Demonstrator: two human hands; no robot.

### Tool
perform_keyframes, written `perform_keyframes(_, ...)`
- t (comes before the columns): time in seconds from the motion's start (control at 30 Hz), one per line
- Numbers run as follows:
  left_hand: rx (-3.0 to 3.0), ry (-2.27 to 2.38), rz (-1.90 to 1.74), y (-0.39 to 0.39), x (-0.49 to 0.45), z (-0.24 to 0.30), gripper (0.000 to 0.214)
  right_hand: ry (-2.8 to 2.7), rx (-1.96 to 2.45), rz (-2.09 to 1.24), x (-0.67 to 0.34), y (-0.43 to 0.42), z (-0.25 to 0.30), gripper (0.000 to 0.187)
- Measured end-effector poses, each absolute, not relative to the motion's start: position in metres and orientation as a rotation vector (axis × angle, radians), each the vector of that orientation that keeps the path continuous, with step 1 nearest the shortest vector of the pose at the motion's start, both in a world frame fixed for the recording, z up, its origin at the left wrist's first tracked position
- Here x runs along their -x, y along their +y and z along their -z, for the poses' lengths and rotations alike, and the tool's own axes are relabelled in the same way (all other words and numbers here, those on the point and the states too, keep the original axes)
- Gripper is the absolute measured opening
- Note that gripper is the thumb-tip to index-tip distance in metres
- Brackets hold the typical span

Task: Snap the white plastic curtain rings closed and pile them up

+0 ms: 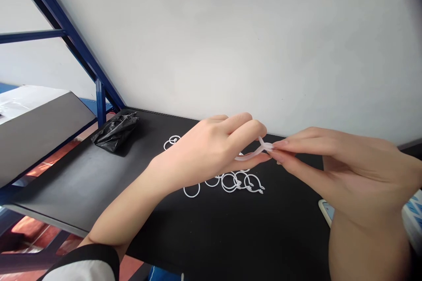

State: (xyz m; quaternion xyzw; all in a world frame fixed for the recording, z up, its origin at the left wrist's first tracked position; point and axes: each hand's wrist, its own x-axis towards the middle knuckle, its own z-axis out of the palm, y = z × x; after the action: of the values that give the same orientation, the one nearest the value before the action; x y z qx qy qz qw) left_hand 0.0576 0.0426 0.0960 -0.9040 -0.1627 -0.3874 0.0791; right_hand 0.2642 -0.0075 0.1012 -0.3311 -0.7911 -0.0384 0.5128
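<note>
Above the black table [231, 237], both my hands are on one white plastic ring [252, 156] with a small clasp-like end. My left hand [207, 149] is closed around its curved part, which is partly hidden behind the fingers. The thumb and forefinger of my right hand [349, 162] pinch the narrow end where the ring's two arms meet. Several similar white rings [228, 183] lie on the table below and behind my left hand, some overlapping, with small tabs on them. A couple more rings [169, 142] lie further left, beyond my left wrist.
A crumpled black plastic bag [116, 132] lies at the table's far left. What looks like a phone [325, 211] is partly hidden by my right wrist. Blue metal framing [70, 37] and a large box [39, 136] stand left. A pale wall [231, 52] rises behind.
</note>
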Motion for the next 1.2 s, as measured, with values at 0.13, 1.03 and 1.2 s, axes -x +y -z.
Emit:
perform_keyframes(0.13,2.718,-0.485,1.177,0.043,-0.057,-0.095,0.020,-1.911,0.797,0.120,-0.263,-0.007,-0.102,0.035)
perform_keyframes(1.03,2.829,-0.575,1.252,0.042,-0.051,-0.096,0.027,-1.827,0.729,0.153,-0.260,-0.003,-0.089,0.049)
perform_keyframes(1.2,2.781,-0.538,1.294,0.043,-0.052,-0.095,0.027,-1.867,0.704,0.149,-0.261,-0.002,-0.089,0.048)
